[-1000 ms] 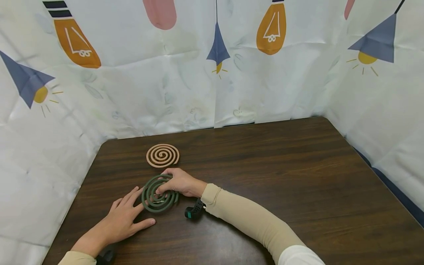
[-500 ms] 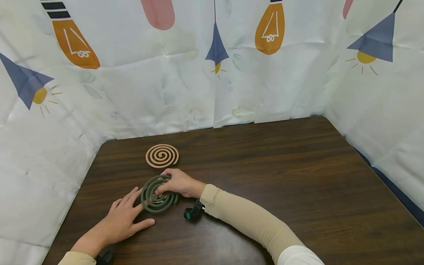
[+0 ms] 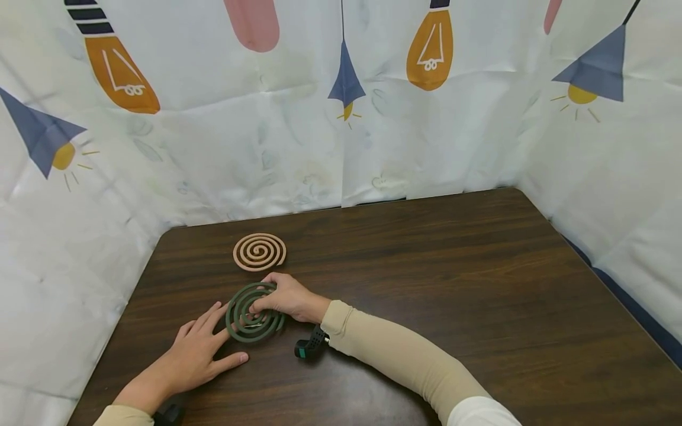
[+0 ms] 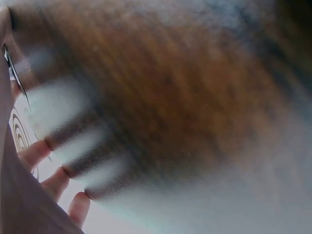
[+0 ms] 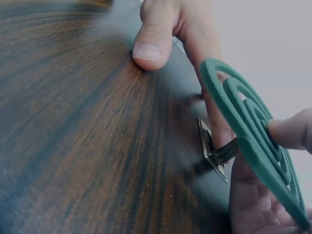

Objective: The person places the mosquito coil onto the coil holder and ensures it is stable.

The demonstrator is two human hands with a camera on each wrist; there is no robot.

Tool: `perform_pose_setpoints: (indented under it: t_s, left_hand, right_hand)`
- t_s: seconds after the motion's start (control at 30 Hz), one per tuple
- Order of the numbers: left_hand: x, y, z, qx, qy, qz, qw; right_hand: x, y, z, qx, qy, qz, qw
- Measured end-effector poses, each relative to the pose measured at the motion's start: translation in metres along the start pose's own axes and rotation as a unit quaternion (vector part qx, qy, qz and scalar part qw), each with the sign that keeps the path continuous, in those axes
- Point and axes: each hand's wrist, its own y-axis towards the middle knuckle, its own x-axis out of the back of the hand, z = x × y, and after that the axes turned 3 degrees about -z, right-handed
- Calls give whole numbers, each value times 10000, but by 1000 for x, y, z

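In the head view, my right hand [image 3: 290,299] pinches a green mosquito coil [image 5: 263,168], thumb on its upper face and the other fingers beneath it. A small metal coil stand [image 5: 226,151] has its flat base on the table, and its upright meets the underside of the coil near the middle. My left hand [image 3: 194,355] lies on the table to the left, fingers spread and straight. Its index finger reaches under the coil, right at the stand's base. Partly hidden from above, the stand glints through the coil's gaps.
A brown mosquito coil [image 3: 258,251] lies flat on the dark wooden table [image 3: 426,284], just beyond my right hand. A patterned white curtain [image 3: 256,148] rises behind the table and along its sides. Black wrist straps sit below both wrists.
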Motion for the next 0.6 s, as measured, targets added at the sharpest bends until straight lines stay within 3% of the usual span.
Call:
perform_pose_setpoints:
  t_s: [0.6]
  left_hand:
    - [-1, 1, 0, -6, 14, 3, 10000]
  right_hand:
    - [2, -1, -3, 93, -74, -104, 9999]
